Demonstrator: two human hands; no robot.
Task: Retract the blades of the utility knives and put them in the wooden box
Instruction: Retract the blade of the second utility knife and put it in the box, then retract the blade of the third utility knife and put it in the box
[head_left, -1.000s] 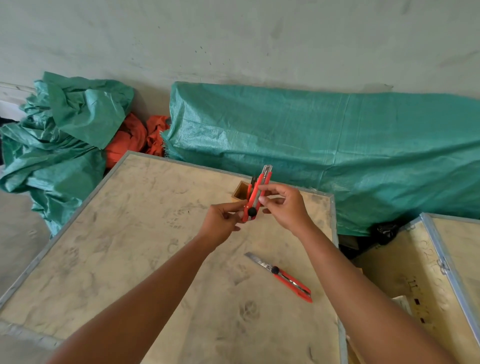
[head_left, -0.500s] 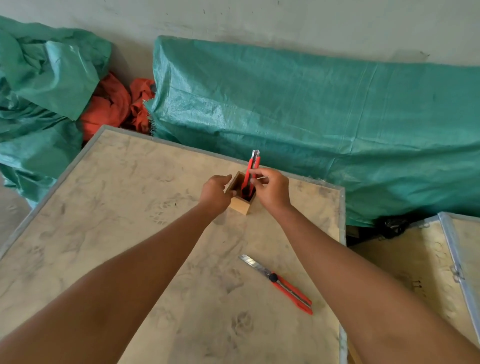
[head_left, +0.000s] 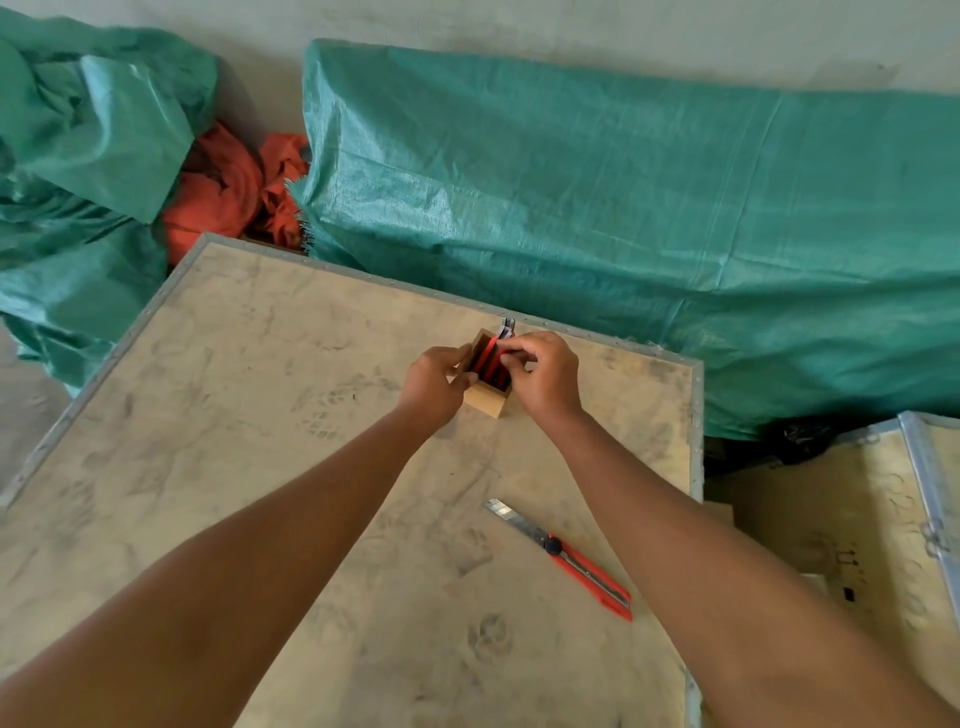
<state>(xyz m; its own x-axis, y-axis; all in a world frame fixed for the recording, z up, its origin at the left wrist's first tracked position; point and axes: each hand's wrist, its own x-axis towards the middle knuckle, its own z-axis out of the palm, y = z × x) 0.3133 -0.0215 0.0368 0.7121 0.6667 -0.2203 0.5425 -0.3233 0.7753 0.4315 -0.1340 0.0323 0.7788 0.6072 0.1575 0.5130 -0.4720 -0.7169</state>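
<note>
Since half a second ago we have pushed the red knife down into the wooden box (head_left: 487, 402), so that only its metal tip now shows above the far rim; the knife lying on the crate top has not moved.

Going from the left of the frame: green tarpaulin (head_left: 78, 156) is heaped at upper left with orange cloth (head_left: 223, 192) beside it. At mid-frame our left hand (head_left: 434, 387) presses against the left wall of the box, fingers curled on it to steady it. Just to its right the knives in the box (head_left: 488, 358) stand upright, red bodies packed side by side. Our right hand (head_left: 545, 376) sits over the right side of the opening, fingertips closed on the top of the knife just lowered, so that knife lies directly under and between thumb and fingers.

At lower right of centre, well apart from both hands, the remaining knife (head_left: 566, 558) lies flat on the crate top (head_left: 260, 415) with its blade fully extended, pointing to upper left.

We judge the risks to be these: the small box stands near the far edge and could tip if the left hand lets go early, and reaching for the last knife by its bare blade end could cut us.
</note>
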